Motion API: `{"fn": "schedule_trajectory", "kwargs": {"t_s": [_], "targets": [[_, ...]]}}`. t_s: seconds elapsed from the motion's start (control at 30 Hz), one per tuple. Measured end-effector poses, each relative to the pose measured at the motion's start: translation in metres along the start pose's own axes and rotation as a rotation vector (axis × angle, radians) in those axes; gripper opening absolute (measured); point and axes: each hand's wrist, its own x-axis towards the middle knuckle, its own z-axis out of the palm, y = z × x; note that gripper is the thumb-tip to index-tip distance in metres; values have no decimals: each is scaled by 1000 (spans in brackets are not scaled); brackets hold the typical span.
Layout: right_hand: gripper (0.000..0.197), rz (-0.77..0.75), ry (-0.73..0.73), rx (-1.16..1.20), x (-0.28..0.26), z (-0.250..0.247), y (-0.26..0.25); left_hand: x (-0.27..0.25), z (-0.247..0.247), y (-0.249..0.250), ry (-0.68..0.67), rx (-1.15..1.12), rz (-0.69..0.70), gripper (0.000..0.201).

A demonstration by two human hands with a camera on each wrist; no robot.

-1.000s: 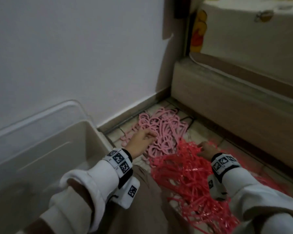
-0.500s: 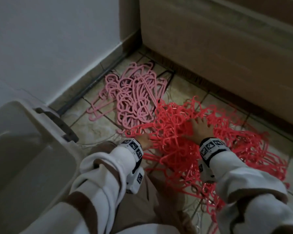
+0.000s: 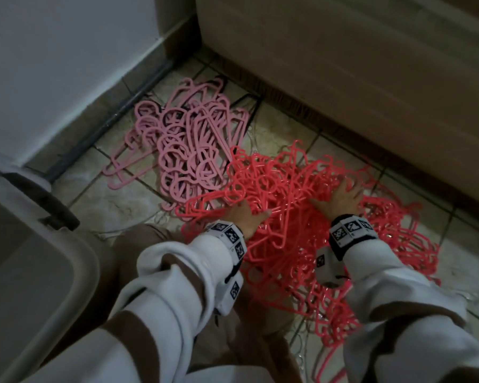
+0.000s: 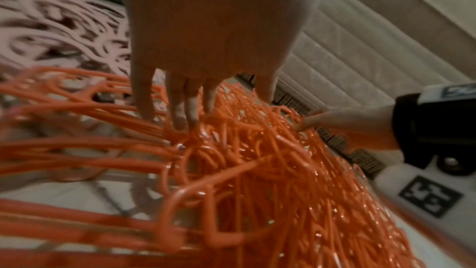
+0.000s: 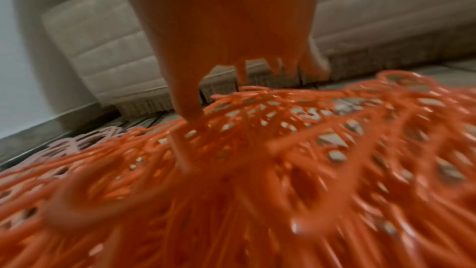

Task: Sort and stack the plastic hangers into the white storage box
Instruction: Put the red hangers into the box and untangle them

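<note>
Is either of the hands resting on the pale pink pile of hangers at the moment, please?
No, the left hand and right hand both rest on the red hangers.

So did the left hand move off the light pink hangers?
Yes. The left hand left the light pink hangers by the wall and now rests on the red hangers nearer the person.

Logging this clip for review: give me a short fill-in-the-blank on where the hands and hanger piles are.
1. Both hands, left hand and right hand, rest on the ____ hangers.
2. The pale pink hangers lie nearer the ____ than the red pile.
3. The white storage box stands on the person's ____ side.

Missing words: red; wall; left
</note>
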Motion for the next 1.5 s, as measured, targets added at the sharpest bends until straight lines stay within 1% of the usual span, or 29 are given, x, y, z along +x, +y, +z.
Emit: {"fn": "schedule_trajectory", "kwargs": {"t_s": [0.07,0.13,0.2,0.27,0.3,0.33,0.4,0.43,0.47,0.53,0.57,0.6,0.67,0.7,0.73,0.77,0.8,0.87,0.9,0.93,0.97,1.0,1.07,1.1,1.23,1.3,1.33,1.43,1.5], "targets": [[98,18,-19,131,0,6,6,2,5,12,-12,24,-29,94],[95,-2,32,189,2,12,7,5,12,19,-31,122,-57,97],[92,-5,60,316,2,14,4,6,18,22,-18,218,-79,91],[88,-15,56,407,3,17,-1,4,22,23,1,247,-79,84],[83,-42,55,414,3,19,-2,3,23,22,5,227,-76,81],[74,-97,58,430,3,22,-2,4,24,20,5,185,-80,77],[46,-182,70,504,1,23,1,9,25,11,-1,80,-128,68],[37,-220,88,507,-1,22,4,10,24,7,5,56,-152,63],[36,-247,139,489,-1,21,9,10,22,4,16,55,-170,60],[39,-229,278,348,-2,19,19,8,19,1,8,59,-168,58],[44,-202,328,285,-2,19,22,8,18,1,2,63,-164,58],[54,-144,326,277,-3,19,24,8,17,1,6,57,-159,57],[80,47,197,322,-5,21,22,8,17,0,41,61,-131,54],[91,108,119,338,-7,21,20,8,17,0,55,65,-121,54],[98,124,59,360,-10,22,16,8,17,-1,58,64,-115,56],[101,112,35,395,-13,23,13,8,18,-2,67,56,-101,58],[102,114,46,443,-15,25,11,8,18,-2,83,33,-89,61],[101,162,82,547,-20,25,9,7,19,-3,148,-41,-41,57],[96,173,77,587,-22,25,8,7,20,-1,193,-67,-4,51],[87,169,62,618,-22,26,9,7,22,1,231,-81,35,46],[76,152,43,639,-23,26,9,7,23,3,246,-94,69,47],[65,135,20,660,-24,26,9,7,25,5,225,-112,94,54],[48,106,-31,698,-28,28,4,4,31,10,155,-176,129,74],[44,93,-63,717,-30,31,2,3,33,13,137,-212,141,83],[49,90,-141,808,-40,38,-10,-1,38,14,86,-362,81,105],[55,89,-136,804,-42,40,-13,-1,38,13,81,-457,41,112],[55,81,-133,790,-41,41,-13,-2,36,13,66,-491,15,116],[50,43,-101,749,-44,37,-15,-5,33,14,-13,-528,-58,130],[53,12,-112,747,-43,35,-15,-8,31,16,-36,-549,-63,134]]}}
